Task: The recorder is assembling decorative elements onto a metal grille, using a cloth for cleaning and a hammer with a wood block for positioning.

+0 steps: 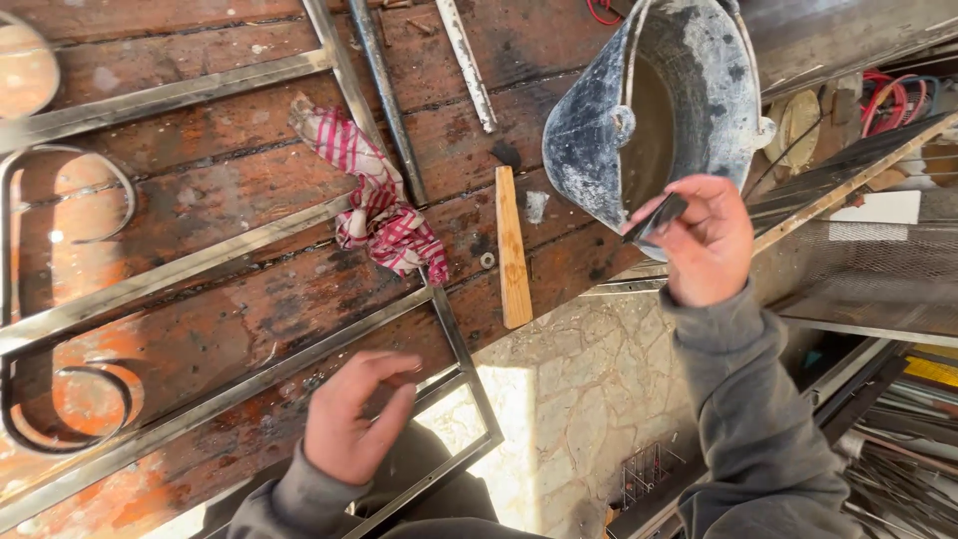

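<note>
Below the stained grey metal bucket [664, 105], a small flat dark metal piece [657, 217] is pinched between the fingertips of the right hand [707, 245]. Well left of and below the bucket, the left hand [354, 417] is held loosely curled and empty over the welded steel bar frame [200, 265]. Left of the bucket, a red-and-white checked rag [377, 205] and a pale wooden strip [512, 250] are laid on the rust-brown wooden workbench [230, 150].

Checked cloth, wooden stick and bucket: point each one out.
Checked cloth [379, 205]: head view, on the middle of its bunched red-and-white folds.
Wooden stick [512, 250]: head view, mid-length on its flat face.
Bucket [589, 120]: head view, on its grey outer wall.
</note>
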